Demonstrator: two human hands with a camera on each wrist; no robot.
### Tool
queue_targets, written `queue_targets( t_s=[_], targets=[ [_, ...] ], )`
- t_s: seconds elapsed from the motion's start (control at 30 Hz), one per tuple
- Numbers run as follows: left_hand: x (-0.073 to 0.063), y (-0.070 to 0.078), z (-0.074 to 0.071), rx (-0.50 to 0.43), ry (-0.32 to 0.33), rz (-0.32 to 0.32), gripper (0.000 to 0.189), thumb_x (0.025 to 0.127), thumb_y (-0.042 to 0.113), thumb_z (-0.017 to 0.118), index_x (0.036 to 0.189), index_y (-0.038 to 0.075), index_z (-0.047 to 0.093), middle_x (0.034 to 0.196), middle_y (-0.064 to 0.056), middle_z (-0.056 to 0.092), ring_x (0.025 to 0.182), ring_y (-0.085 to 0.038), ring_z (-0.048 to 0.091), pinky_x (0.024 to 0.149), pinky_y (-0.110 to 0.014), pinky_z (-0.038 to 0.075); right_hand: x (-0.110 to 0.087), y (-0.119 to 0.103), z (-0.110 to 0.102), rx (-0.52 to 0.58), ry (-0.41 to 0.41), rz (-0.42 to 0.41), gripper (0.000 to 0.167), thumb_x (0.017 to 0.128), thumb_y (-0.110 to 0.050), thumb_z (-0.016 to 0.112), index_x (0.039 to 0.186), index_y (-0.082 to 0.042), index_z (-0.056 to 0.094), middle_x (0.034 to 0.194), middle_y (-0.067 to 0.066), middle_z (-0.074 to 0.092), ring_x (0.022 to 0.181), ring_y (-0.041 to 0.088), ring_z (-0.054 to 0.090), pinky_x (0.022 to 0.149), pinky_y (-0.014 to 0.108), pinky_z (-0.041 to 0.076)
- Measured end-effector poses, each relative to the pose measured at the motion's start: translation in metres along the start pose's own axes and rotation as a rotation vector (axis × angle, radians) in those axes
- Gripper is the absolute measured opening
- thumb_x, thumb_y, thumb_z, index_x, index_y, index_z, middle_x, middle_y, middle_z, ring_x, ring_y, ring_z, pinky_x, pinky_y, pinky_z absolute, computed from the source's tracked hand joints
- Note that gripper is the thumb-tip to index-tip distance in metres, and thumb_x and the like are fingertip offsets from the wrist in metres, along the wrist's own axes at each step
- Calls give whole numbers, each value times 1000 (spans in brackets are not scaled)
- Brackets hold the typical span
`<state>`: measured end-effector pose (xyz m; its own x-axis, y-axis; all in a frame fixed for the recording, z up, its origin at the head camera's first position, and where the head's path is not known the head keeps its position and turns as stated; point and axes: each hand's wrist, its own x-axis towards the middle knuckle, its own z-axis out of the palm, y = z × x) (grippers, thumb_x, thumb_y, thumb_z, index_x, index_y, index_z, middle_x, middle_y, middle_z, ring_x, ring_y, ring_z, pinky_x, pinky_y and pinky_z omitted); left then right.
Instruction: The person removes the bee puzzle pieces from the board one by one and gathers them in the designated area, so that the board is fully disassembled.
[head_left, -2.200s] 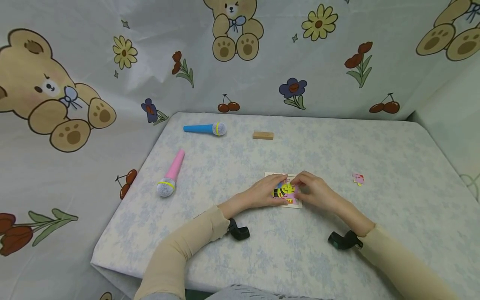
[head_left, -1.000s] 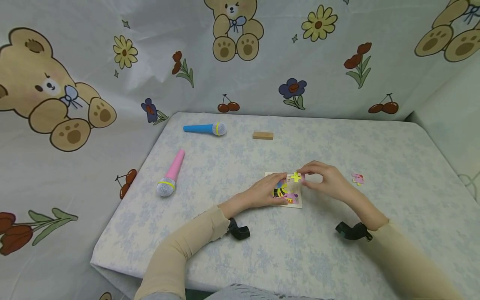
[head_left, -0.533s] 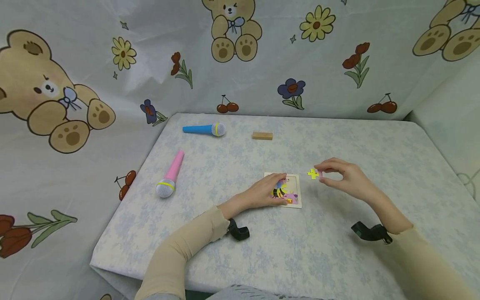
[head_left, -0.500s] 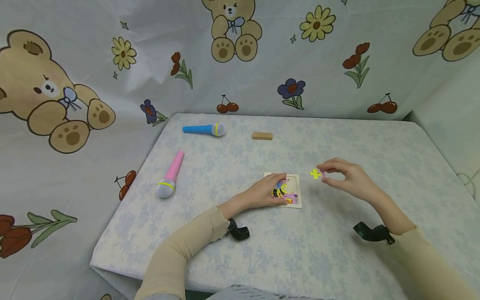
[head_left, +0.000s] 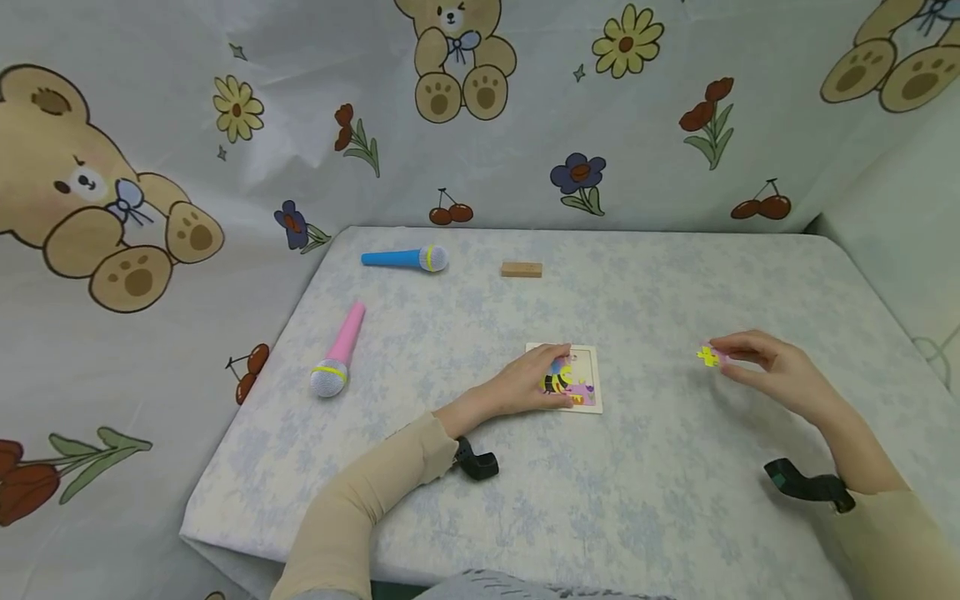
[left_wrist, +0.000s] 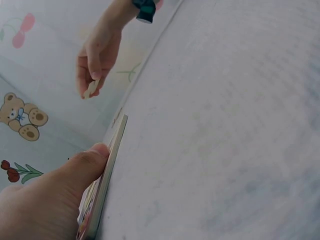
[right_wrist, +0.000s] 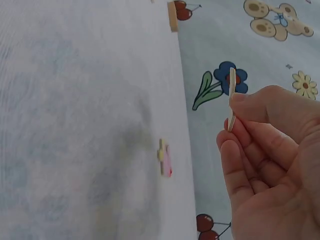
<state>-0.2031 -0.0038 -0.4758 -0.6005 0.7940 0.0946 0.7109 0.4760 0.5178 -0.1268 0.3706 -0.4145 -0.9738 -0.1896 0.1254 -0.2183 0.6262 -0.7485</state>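
A small framed jigsaw puzzle (head_left: 597, 379) with a bee picture lies on the table, its upper right part showing bare backing. My left hand (head_left: 517, 383) holds it from the left, thumb at the near side and fingers toward the far side. In the left wrist view the thumb (left_wrist: 82, 172) lies against the puzzle frame (left_wrist: 107, 185); the other fingers are hidden. My right hand (head_left: 787, 375) pinches a yellow and pink puzzle piece (head_left: 707, 357) above the table, to the right of the frame. Below it, the right wrist view shows another puzzle piece (right_wrist: 165, 158) on the cloth.
A pink toy microphone (head_left: 339, 354) lies at the table's left, and a blue one (head_left: 403, 258) at the far left. Near the far edge is a small wooden block (head_left: 521, 269). A cloth printed with bears (head_left: 461, 62) hangs behind the table.
My right hand has lifted the puzzle piece out of the frame and carried it to the right, over the loose piece. My left hand has stayed on the frame.
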Motion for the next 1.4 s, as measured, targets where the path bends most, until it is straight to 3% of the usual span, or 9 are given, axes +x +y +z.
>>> queue_targets(
  t_s=[0.3,0.5,0.7,0.77,0.93,1.03,1.13,1.27,1.4],
  targets=[
    [-3,1,-1,4,12,-6,86,85,51,65,148,6,26,145,-9,36,134,-18,31,108,-29,25,-9,30,-4,-19,-85,151,42,91,-26,66,125,-5,58,118,-2,55,93,-9,52,72,11,44],
    [-2,1,-2,18,17,11,85,86,50,64,148,5,26,145,-10,36,134,-18,31,108,-28,23,-9,36,0,-123,-74,121,39,90,-28,67,122,-7,61,119,10,54,92,-14,47,70,10,44],
    [-1,1,-3,19,5,28,83,87,48,64,147,4,27,145,-10,36,134,-19,31,109,-28,23,-6,34,2,-259,-57,64,34,87,-25,70,116,-7,65,113,12,59,94,-10,45,73,6,38],
    [-1,0,-3,15,2,30,83,87,47,64,147,4,27,145,-10,36,134,-19,30,109,-28,22,-5,31,-1,-273,-59,86,37,87,-29,71,116,-8,65,112,13,61,92,-12,45,71,10,40],
    [0,1,-3,12,12,34,79,89,46,62,147,4,28,145,-10,37,134,-19,32,109,-29,23,3,12,-17,-172,19,158,42,89,-34,67,121,-8,62,113,4,62,88,-17,46,69,8,39],
    [-1,1,-3,6,24,46,77,90,44,62,147,5,29,144,-10,38,133,-20,32,108,-30,24,12,-6,-18,-44,95,113,39,91,-27,65,124,-6,59,113,-8,61,92,-11,53,72,6,40],
    [-2,-2,-3,-6,24,44,77,90,43,61,148,6,28,146,-10,35,135,-19,30,109,-29,23,23,-25,-4,103,117,29,37,92,-16,63,127,-3,56,115,-8,60,95,-3,58,75,9,44],
    [-2,-5,-3,-18,15,28,78,89,43,62,148,8,27,147,-9,34,135,-17,29,109,-28,22,30,-49,33,205,44,-77,37,92,-9,62,128,-2,55,123,4,58,103,3,57,80,13,46],
    [-2,-5,-4,-21,14,25,79,89,45,62,148,7,27,146,-8,36,134,-16,31,108,-28,24,33,-61,72,237,-97,-145,37,91,-9,64,127,-4,57,126,12,57,112,11,54,88,20,45]
  ],
)
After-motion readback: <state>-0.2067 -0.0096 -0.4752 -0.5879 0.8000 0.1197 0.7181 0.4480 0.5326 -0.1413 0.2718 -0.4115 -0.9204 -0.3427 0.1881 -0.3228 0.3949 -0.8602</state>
